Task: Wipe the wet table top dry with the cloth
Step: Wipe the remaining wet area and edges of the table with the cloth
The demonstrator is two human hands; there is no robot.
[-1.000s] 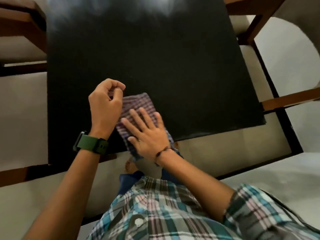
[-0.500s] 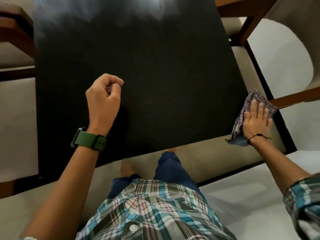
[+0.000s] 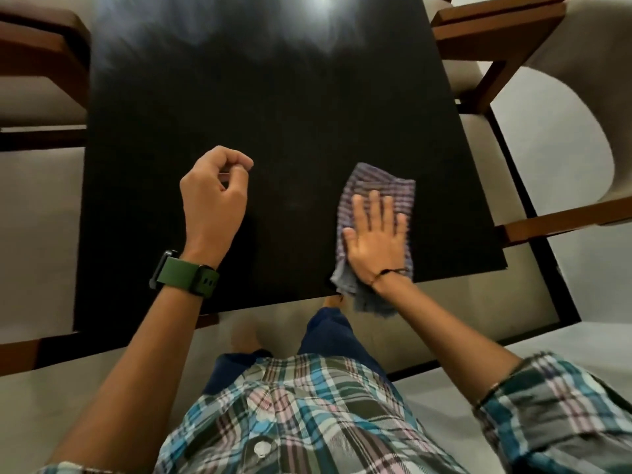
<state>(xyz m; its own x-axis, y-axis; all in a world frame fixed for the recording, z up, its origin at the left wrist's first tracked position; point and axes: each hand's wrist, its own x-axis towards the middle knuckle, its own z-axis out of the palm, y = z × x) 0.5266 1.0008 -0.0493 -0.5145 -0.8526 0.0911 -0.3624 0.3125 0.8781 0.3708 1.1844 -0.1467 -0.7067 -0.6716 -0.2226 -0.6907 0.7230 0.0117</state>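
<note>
The black table top [image 3: 290, 107] fills the middle of the view, with a pale glare at its far end. A folded purple-checked cloth [image 3: 381, 182] lies near the table's front right edge, its lower corner hanging over the edge. My right hand [image 3: 374, 234] presses flat on the cloth with the fingers spread and pointing away from me. My left hand [image 3: 213, 200], with a green watch on its wrist, is curled loosely over the table's front left part and holds nothing.
Wooden-framed chairs with pale cushions stand close to the table, one on the left [image 3: 41, 49] and one on the right [image 3: 499, 32]. A wooden chair arm [image 3: 564, 218] juts out near the table's front right corner. My legs are below the front edge.
My right hand swept the cloth from beside my left hand out to the table's right edge, then back inward to the front right area. My left hand stayed curled in place.
</note>
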